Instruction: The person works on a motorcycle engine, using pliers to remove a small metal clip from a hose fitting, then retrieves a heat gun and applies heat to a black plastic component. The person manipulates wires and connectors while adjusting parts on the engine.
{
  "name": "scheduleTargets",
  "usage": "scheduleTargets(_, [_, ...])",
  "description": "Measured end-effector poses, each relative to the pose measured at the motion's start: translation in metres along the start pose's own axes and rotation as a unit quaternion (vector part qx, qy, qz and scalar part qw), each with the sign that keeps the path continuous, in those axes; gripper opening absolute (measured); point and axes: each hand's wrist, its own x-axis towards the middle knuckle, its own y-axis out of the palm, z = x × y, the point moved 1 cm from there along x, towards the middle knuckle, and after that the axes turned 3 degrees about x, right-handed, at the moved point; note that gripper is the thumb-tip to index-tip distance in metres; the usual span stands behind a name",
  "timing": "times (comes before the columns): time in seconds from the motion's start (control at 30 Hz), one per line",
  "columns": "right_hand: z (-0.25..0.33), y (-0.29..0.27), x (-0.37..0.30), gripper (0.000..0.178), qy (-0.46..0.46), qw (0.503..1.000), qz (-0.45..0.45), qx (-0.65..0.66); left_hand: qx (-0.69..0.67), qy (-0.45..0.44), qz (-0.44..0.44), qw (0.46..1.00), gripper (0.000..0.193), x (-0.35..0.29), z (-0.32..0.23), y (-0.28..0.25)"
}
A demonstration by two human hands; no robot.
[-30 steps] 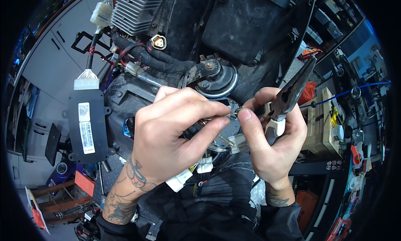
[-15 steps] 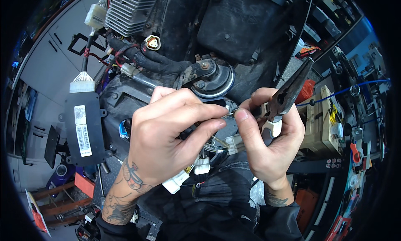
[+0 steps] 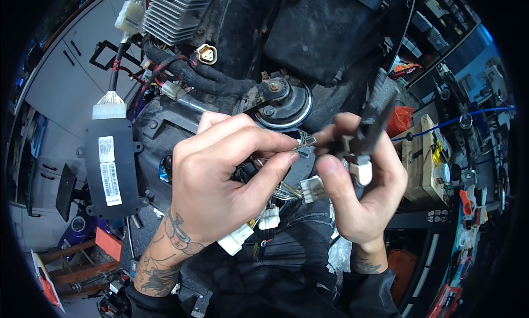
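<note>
A person's two bare hands work just below a round, black, dirt-marked disc-shaped horn on a metal bracket (image 3: 284, 106), the landmark here. The left hand (image 3: 220, 169), below and left of the horn, is pinched narrow, thumb against forefinger, holding a tiny silvery metal wire terminal (image 3: 305, 141). This piece pokes out beyond the fingertips, just below the horn and slightly right. The right hand (image 3: 369, 191), below and right of the horn, is curled around long-nosed pliers with dark metal jaws and a white grip (image 3: 361, 173); its thumb stands apart from the forefinger. The pliers are blurred, so I cannot tell whether their jaws are spread. Farther below the horn sits a whitish rectangular plastic connector block (image 3: 313, 189) with thin wires at its left side. Well left of the horn hangs a flat black control box with white labels (image 3: 110, 169).

The step in hand looks like fine handling of the terminal, perhaps shaping or checking its end. The next move seems to call for a steady left pinch, the terminal's end left exposed, and the pliers' tips turned toward it without snagging the nearby wires.
</note>
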Motion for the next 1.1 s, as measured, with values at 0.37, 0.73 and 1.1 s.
scheduleTargets(0.37, [-0.005, -0.038, -0.017, 0.041, -0.07, 0.939, 0.11, -0.318, -0.012, 0.013, -0.013, 1.0, 0.017, -0.001, 0.002, -0.002])
scheduleTargets(0.73, [-0.005, -0.037, -0.011, 0.045, -0.079, 0.939, 0.124, -0.311, -0.004, 0.014, 0.0, 1.0, 0.019, -0.001, -0.001, -0.003])
scheduleTargets(1.1, [-0.003, -0.037, -0.01, 0.048, -0.074, 0.938, 0.132, -0.313, -0.002, 0.017, -0.016, 1.0, 0.014, 0.0, 0.0, 0.0])
